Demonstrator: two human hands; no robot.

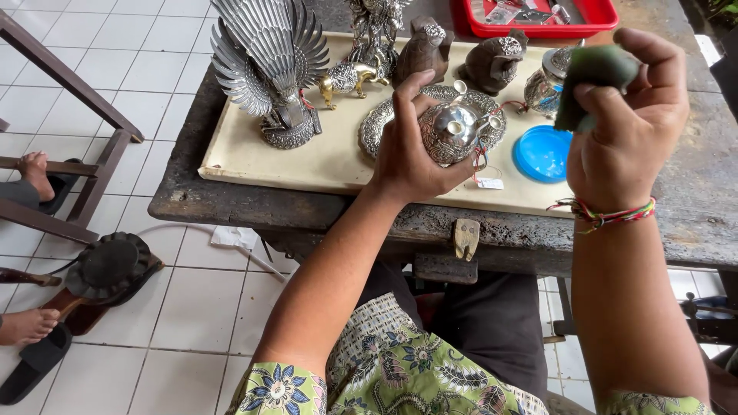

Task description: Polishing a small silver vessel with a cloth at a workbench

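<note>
Head view: the left hand [411, 154] wraps its grip around an ornate silver teapot [453, 131], held above a cream board [307, 157] on the weathered desk [692, 200]. The right hand [630, 123], raised just beside it, pinches what looks like a green cloth [592, 73]. A blue lid [543, 153] lies between them.

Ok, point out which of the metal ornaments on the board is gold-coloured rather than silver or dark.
It is the small gold animal figure, standing between the big silver winged bird and the two dark owl-like figures. Everything else there is silver or dark brown.
</note>
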